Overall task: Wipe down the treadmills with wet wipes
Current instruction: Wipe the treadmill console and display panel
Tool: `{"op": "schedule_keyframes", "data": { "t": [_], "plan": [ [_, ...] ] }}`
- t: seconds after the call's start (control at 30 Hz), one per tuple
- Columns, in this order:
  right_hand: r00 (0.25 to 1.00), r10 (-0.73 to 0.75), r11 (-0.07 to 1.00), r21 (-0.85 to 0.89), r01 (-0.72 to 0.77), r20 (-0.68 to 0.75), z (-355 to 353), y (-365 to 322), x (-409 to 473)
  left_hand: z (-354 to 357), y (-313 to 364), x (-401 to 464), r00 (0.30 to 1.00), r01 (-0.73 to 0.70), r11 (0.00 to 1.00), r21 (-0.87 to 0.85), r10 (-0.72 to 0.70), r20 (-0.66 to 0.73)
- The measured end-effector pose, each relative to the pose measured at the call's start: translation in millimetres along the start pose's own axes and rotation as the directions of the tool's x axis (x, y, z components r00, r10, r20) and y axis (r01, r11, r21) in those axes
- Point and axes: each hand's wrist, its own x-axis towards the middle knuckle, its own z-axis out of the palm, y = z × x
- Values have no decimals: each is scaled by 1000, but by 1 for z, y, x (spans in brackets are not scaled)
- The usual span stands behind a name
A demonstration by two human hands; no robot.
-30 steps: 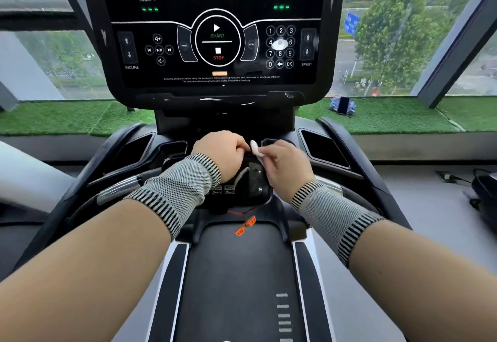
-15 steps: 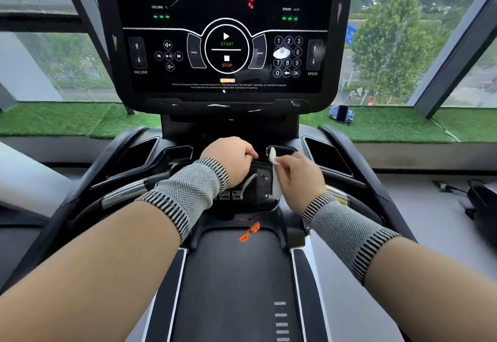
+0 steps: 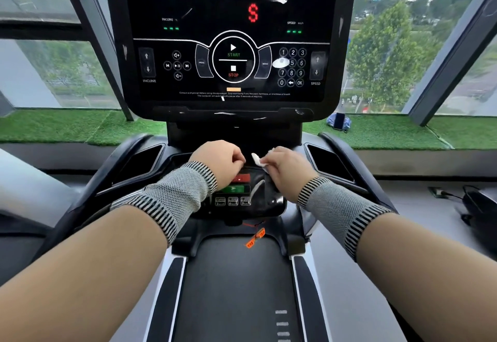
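Both hands have lifted off the small control panel (image 3: 243, 193); right hand (image 3: 289, 170) pinches the wipe (image 3: 258, 160) at its fingertips, left hand (image 3: 219, 164) curled, apparently holding nothing.

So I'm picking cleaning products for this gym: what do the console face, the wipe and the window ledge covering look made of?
Console face: glossy black plastic or glass, judging by bright reflections and streaks on it.
Wipe: thin white nonwoven cloth or paper, crumpled softly in the right hand.
Ledge covering: green artificial turf, with a short fuzzy pile.
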Motion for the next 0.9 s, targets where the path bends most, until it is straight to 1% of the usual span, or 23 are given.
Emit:
{"op": "schedule_keyframes", "data": {
  "t": [0.1, 0.23, 0.3, 0.4, 0.5, 0.6, 0.7, 0.77, 0.83, 0.9],
  "plan": [
    [999, 18, 1000, 12, -19, 43, -4, -3, 4, -1, -5, -4, 1000, -9, 1000, 2, 9, 21],
    [996, 86, 995, 41, -86, 0, -19, 9, -8, 2, -12, -10, 1000, -23, 999, -34, 24, 15],
    [999, 48, 999, 8, -48, -1, -16, 0, -2, 3, -13, -10, 999, -19, 999, -30, 20, 40],
    [999, -24, 997, -74, 26, 34, -8, -15, 6, 2, -16, -9, 997, 0, 999, -34, 3, 77],
    [997, 10, 997, -73, -5, 71, -17, -6, 2, -1, -20, -12, 997, -4, 998, -55, 8, 71],
    [994, 38, 991, -130, -25, 99, -25, 0, -2, -1, -27, -16, 999, -18, 999, -47, 20, 49],
    [990, -67, 962, -254, 98, 128, -16, -19, 11, 0, -36, -18, 999, -44, 999, 7, 44, -5],
    [986, -110, 950, -279, 142, 128, -8, -32, 17, -2, -44, -20, 998, -48, 998, 49, 49, -31],
    [985, -102, 948, -286, 137, 136, -8, -30, 17, -5, -52, -24, 998, -55, 997, 62, 57, -31],
    [990, -62, 953, -286, 98, 130, -13, -19, 11, -6, -60, -29, 999, -41, 998, 43, 42, -27]
  ]
}}
